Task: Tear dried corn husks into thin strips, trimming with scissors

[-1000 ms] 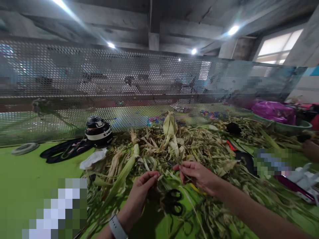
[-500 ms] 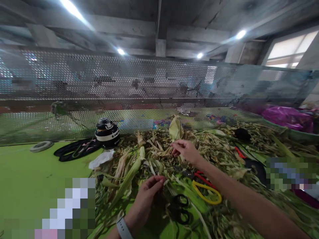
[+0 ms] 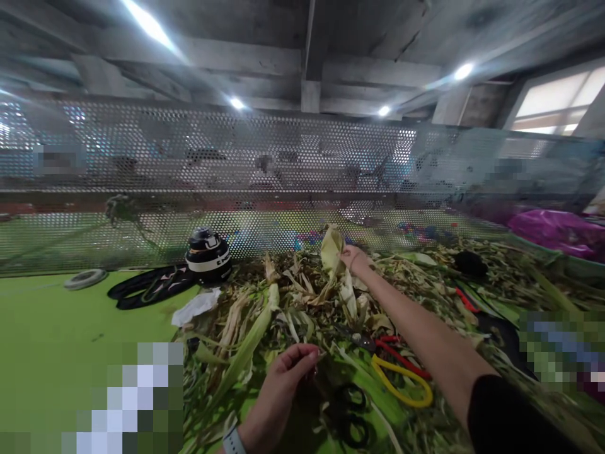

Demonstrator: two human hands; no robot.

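Note:
My right hand (image 3: 354,258) reaches far forward, its fingers closed at the edge of a broad, pale yellow-green corn husk (image 3: 332,248) that stands up from the heap. Close to me, my left hand (image 3: 293,372), with a watch at the wrist, holds thumb and forefinger pinched together; whatever is between them is too small to make out. Black-handled scissors (image 3: 352,403) lie just right of it. Past them are large scissors with one yellow handle (image 3: 404,386) and one red handle (image 3: 401,355). A long green husk strip (image 3: 250,334) lies left of my hands.
Dry husks (image 3: 302,290) cover much of the green surface (image 3: 137,321). A black jar-shaped container (image 3: 208,257), a white crumpled sheet (image 3: 196,307) and a grey ring (image 3: 85,279) stand or lie left. A perforated metal screen (image 3: 283,189) rises behind; a purple bag (image 3: 558,233) is right.
My right hand has moved forward to the upright husk and closed at its edge. My left hand stays pinched in nearly the same place. The view has shifted slightly.

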